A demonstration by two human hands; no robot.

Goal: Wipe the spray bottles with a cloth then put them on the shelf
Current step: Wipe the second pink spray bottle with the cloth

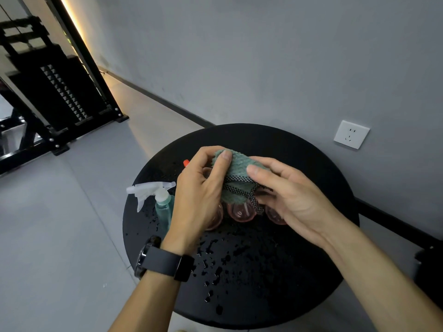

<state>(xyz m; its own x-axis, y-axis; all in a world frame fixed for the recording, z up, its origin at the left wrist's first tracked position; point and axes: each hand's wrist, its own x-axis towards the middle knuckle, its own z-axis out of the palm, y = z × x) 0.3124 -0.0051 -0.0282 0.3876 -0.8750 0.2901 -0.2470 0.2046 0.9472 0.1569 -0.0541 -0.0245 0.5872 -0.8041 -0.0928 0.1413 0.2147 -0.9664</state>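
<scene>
Both hands work over the round black table [299,149], which is spotted with water drops; the left hand [201,197] has its thumb pressed on top of the green cloth [236,173] and its fingers curled round something beneath it, and the right hand [287,195] pinches the cloth from the other side, fingers bent over its checked hem. What the cloth wraps is hidden; judging by the task it is 1 of the spray bottles, and the orange tip [186,162] just past the left hand may be its nozzle, though I cannot tell. A teal spray bottle [163,204] with a clear trigger head stands at the left of the table, just beside the left wrist; 3 pinkish clear bottles [241,212] stand under the hands, partly hidden, the cloth hanging onto them.

The step in hand looks like the wipe itself; to do it well, 1 hand should hold the bottle firmly while the other draws the cloth round the body and up over the neck and trigger, turning to a dry fold as it wets; the wet table means each base wants a wipe too. Elbows should stay clear of the teal bottle, which would tip easily. No shelf is in view.
</scene>
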